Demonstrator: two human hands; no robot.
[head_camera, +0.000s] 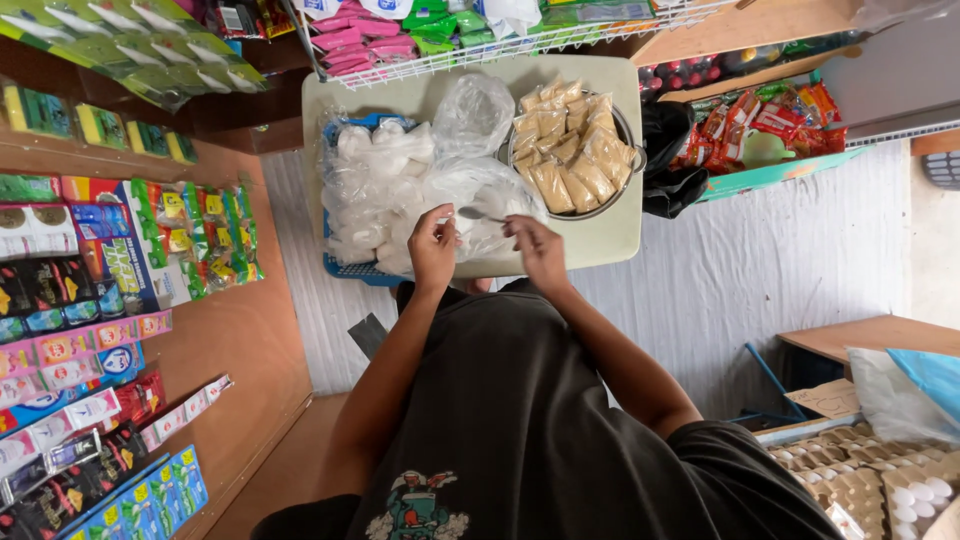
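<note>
Left hand (432, 248): pinching the top of a clear plastic bag (485, 205) of white grains, just beyond the fingers on the counter (610, 240)
Right hand (538, 252): gripping the bag's other edge; a metal spoon (478, 213) is lying between both hands
Risk: the bag could be slipping and spilling, since the film is looking thin and slack
Packages: tan sealed packets (565, 150) are filling a metal bowl beyond the right hand; red snack packs (760, 120) farther right; colourful sachets are hanging left

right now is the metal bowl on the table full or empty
Full. The metal bowl is heaped above its rim with small clear packets of brown powder; none of its inside shows.
</note>
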